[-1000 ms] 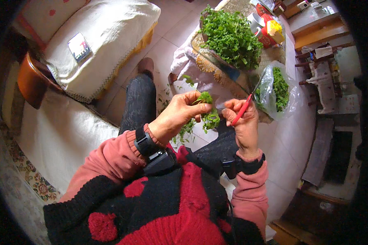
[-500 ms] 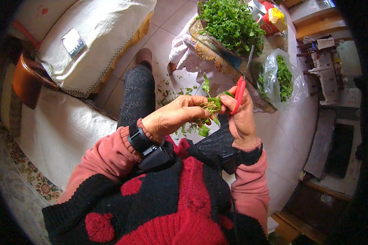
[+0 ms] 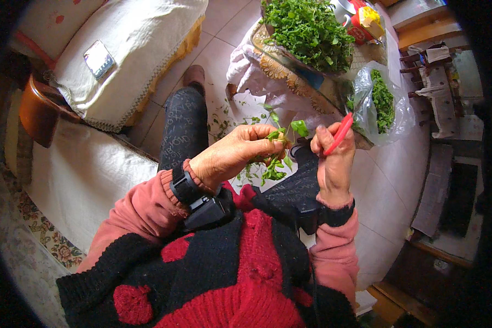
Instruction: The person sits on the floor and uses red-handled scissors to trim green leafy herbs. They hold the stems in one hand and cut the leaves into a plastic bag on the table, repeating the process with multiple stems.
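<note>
My left hand [image 3: 240, 148] is closed in a pinch on a small bunch of leafy green sprigs [image 3: 273, 170], whose leaves stick out past the fingertips and hang below. Just right of it, my right hand [image 3: 334, 164] is wrapped round a red-handled cutting tool [image 3: 340, 134]. The handle slants up and away; I cannot make out its blade. A gap separates the two hands. Beyond them a large heap of leafy greens [image 3: 311, 35] sits on a table with a patterned cover [image 3: 268, 63]. More greens [image 3: 381, 101] fill a clear plastic bag [image 3: 403, 112] at the table's near right corner.
Loose green bits [image 3: 221, 121] are scattered on the tiled floor [image 3: 216, 57] past my knees. A red and yellow packet [image 3: 363, 24] and a white mug [image 3: 341, 11] stand behind the heap. At left, a phone [image 3: 99, 59] lies on a white-covered seat [image 3: 142, 46] with a wooden armrest [image 3: 38, 112].
My right hand has drawn away from the left, toward the right, taking the red-handled tool along. The metal blade that showed earlier is no longer distinct. My left hand keeps the sprigs.
</note>
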`<state>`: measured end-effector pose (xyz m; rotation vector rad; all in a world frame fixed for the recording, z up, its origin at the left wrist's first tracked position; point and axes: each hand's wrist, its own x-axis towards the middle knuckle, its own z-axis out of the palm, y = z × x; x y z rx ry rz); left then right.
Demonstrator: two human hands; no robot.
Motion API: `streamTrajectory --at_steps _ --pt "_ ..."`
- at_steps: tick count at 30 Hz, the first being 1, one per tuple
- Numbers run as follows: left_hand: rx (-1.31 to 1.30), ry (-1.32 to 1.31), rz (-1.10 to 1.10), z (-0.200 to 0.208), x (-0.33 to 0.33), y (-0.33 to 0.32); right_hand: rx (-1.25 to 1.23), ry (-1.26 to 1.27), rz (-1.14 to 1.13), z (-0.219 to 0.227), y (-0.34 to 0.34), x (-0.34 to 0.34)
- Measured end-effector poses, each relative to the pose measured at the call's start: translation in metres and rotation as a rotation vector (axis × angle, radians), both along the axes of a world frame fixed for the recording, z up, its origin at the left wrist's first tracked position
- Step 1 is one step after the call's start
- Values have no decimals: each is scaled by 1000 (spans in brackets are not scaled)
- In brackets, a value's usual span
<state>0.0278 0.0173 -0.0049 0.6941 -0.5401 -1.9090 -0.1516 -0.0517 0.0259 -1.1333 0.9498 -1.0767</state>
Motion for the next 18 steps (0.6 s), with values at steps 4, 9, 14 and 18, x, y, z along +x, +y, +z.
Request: streamTrajectory --at_steps 4,9,14,18 --pt "33 14 3 -1 -1 -1 -48 82 190 7 16 -15" --pt "77 135 76 -2 -2 0 -30 469 324 27 37 -24" --pt "47 178 66 -4 0 -1 -671 1135 434 38 41 -27" --pt "84 227 54 -4 2 0 -777 1209 390 38 45 -28"
